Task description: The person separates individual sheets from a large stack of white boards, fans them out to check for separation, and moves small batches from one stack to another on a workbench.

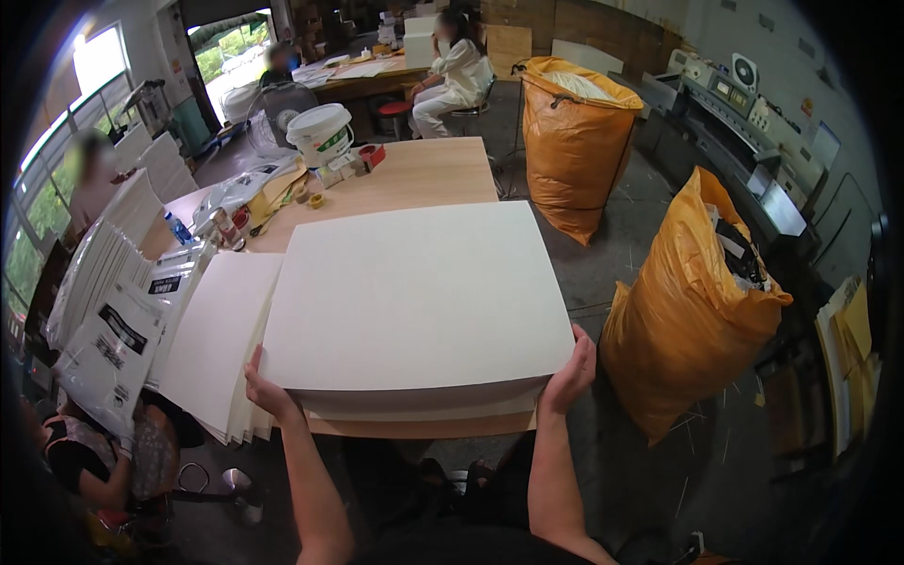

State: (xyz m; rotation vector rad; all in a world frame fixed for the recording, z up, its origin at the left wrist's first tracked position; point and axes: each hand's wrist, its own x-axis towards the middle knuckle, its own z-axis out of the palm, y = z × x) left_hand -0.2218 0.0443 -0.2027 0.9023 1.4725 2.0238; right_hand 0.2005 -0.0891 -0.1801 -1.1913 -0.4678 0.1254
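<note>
A thick stack of large white sheets (424, 292) lies at the near end of the wooden table (424, 165), its front edge facing me. My left hand (272, 388) is pressed against the stack's near left corner, thumb up along the side. On the opposite side my right hand (569, 373) cups the near right corner, its fingers partly hidden behind the edge. The stack sits between both palms. Just left of it, a lower fanned pile of white sheets (218, 334) overhangs the table's front edge.
Plastic-wrapped packs (118, 344) crowd the left side. A white bucket (320, 132), tape rolls and a blue bottle (177, 228) stand farther back. Two orange sacks (579, 141) (687, 301) stand on the floor at right. Several people sit around, one close at lower left (104, 452).
</note>
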